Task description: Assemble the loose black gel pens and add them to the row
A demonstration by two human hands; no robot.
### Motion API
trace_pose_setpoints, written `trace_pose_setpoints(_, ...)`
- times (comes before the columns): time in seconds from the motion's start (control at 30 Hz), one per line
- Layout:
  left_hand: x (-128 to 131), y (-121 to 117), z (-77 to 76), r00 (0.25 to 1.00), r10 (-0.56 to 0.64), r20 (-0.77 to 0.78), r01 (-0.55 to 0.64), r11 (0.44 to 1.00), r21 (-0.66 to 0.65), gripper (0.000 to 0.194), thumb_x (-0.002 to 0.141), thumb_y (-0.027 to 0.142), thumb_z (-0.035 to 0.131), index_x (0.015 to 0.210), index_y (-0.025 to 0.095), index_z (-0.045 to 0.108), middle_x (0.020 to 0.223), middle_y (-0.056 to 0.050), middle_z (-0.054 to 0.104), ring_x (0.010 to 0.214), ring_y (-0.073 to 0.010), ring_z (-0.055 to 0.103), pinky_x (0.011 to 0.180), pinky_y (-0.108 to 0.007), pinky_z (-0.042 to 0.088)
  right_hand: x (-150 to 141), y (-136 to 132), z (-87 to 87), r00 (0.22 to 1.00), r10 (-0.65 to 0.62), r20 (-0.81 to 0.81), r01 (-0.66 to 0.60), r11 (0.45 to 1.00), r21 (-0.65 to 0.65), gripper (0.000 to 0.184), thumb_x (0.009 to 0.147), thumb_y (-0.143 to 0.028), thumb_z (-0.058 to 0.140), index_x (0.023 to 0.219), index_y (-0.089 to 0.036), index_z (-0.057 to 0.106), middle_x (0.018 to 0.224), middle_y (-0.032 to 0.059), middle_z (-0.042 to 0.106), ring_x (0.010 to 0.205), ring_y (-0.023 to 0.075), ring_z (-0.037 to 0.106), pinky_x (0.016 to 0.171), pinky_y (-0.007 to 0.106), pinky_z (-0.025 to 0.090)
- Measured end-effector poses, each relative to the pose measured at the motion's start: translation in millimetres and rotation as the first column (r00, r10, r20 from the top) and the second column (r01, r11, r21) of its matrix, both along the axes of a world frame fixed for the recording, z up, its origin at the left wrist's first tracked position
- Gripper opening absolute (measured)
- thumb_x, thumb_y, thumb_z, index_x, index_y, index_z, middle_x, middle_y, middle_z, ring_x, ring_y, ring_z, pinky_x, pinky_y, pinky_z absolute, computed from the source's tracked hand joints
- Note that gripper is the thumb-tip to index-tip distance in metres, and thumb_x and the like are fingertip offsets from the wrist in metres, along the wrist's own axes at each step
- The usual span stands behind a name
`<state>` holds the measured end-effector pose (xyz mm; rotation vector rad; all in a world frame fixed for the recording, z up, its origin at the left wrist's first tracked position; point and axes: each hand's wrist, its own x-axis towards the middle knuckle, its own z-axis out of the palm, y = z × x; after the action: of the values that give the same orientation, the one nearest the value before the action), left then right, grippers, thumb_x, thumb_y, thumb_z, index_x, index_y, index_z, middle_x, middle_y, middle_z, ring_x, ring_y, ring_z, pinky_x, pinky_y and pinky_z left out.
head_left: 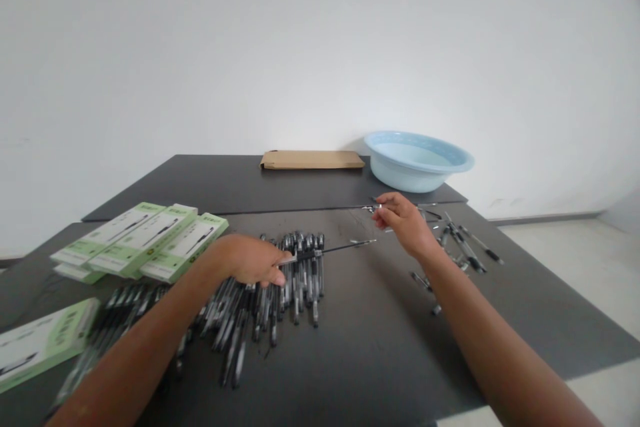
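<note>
My left hand (254,260) is closed around the rear of a pen barrel (304,255), which points right. A thin dark refill (347,246) sticks out of the barrel's front end. Below and beside this hand lies a dense heap of black and clear pens (235,320). Farther right and slightly higher, my right hand (403,219) has its thumb and fingers pinched together, apart from the refill's tip. Something small at those fingertips is too unclear to name. Loose pens and pen parts (465,247) are scattered to the right, partly behind the right forearm.
Several green-and-white pen boxes (185,247) are stacked at the left, with another box (50,340) nearer me. A flat brown cardboard piece (313,159) and a light blue basin (415,177) stand at the back of the dark table (350,360), before a white wall.
</note>
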<state>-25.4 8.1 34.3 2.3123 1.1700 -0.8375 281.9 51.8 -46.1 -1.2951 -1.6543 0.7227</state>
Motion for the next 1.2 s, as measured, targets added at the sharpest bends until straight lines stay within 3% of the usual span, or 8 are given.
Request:
trace_pose_setpoints(0.07,-0.4,1.1,0.0,1.0,0.002,0.005,-0.002,1.0,-0.008,0.058,0.088,0.037,0.04,0.138,0.008,0.038,0.096,-0.013,0.073,0.08,-0.0234,0.066,0.061,-0.026,0.046,-4.6,-10.6,0.1,0.951,0.147,-0.273,-0.155,0.988,-0.01,0.024,0.08,-0.032,0.056,0.099,-0.018,0.051,0.078,0.0024,0.066,0.065,0.0138,0.06,0.063,0.029,0.048)
trace_pose_setpoints(0.13,-1.5,3.0,-1.7,1.0,0.001,0.015,-0.001,1.0,-0.021,0.058,0.088,0.036,0.04,0.137,0.005,0.039,0.093,-0.014,0.073,0.079,-0.0227,0.066,0.061,-0.026,0.046,-8.7,-18.3,1.0,0.892,0.219,-0.394,-0.239,0.971,-0.002,0.02,0.078,-0.032,0.061,0.09,-0.018,0.052,0.077,0.0026,0.066,0.065,0.0136,0.061,0.065,0.029,0.048)
trace_pose_setpoints(0.3,-6.4,9.6,-10.5,0.997,0.017,0.08,-0.011,0.997,-0.08,0.051,0.089,0.033,0.04,0.132,0.006,0.044,0.096,-0.014,0.073,0.077,-0.0205,0.066,0.061,-0.024,0.048,-22.7,-28.8,3.1,0.795,0.267,-0.545,-0.333,0.943,-0.024,0.01,0.079,-0.025,0.054,0.083,-0.021,0.046,0.074,-0.0006,0.063,0.054,0.0112,0.056,0.053,0.025,0.043)
trace_pose_setpoints(0.43,-7.9,12.7,-14.6,0.993,0.025,0.111,-0.013,0.995,-0.102,0.041,0.088,0.031,0.041,0.122,0.01,0.053,0.093,-0.012,0.073,0.076,-0.0199,0.067,0.062,-0.024,0.049,-33.5,-34.2,-1.6,0.773,0.273,-0.572,-0.348,0.937,-0.023,0.01,0.068,-0.012,0.044,0.073,-0.02,0.047,0.062,-0.0041,0.051,0.046,0.0078,0.042,0.046,0.021,0.032)
trace_pose_setpoints(0.63,-9.5,16.4,-19.1,0.99,0.071,0.124,-0.045,0.979,-0.197,0.041,0.089,0.032,0.038,0.119,0.008,0.051,0.098,-0.016,0.071,0.078,-0.021,0.067,0.063,-0.026,0.05,-31.7,-39.2,-3.4,0.828,0.357,-0.433,-0.359,0.93,0.08,0.003,0.074,-0.019,0.049,0.076,-0.02,0.052,0.061,-0.0031,0.043,0.053,0.0111,0.04,0.051,0.024,0.032)
trace_pose_setpoints(0.87,-8.9,17.4,-24.2,0.989,0.112,0.096,-0.088,0.97,-0.227,0.037,0.089,0.032,0.038,0.113,0.009,0.055,0.099,-0.016,0.071,0.079,-0.0214,0.067,0.063,-0.025,0.05,-27.9,-47.5,5.3,0.864,0.441,-0.242,-0.415,0.897,0.153,0.021,0.081,-0.03,0.059,0.1,-0.021,0.053,0.076,-0.0015,0.038,0.064,0.0119,0.038,0.055,0.024,0.031)
trace_pose_setpoints(1.07,-8.0,16.7,-22.8,0.989,0.117,0.089,-0.093,0.968,-0.235,0.042,0.089,0.032,0.039,0.121,0.008,0.051,0.099,-0.017,0.071,0.079,-0.022,0.067,0.063,-0.026,0.049,-31.5,-52.3,7.3,0.937,0.346,0.043,-0.346,0.909,0.231,0.01,0.084,-0.027,0.058,0.088,-0.02,0.052,0.075,-0.001,0.043,0.068,0.0131,0.043,0.063,0.026,0.035)
trace_pose_setpoints(1.2,-6.4,16.7,-22.9,0.991,0.103,0.088,-0.081,0.97,-0.228,0.041,0.089,0.032,0.039,0.119,0.008,0.052,0.097,-0.016,0.072,0.077,-0.0212,0.067,0.061,-0.025,0.048,-33.6,-52.9,6.6,0.945,0.301,0.128,-0.325,0.909,0.26,0.008,0.086,-0.026,0.055,0.085,-0.019,0.051,0.074,-0.0008,0.046,0.067,0.013,0.044,0.062,0.025,0.035)
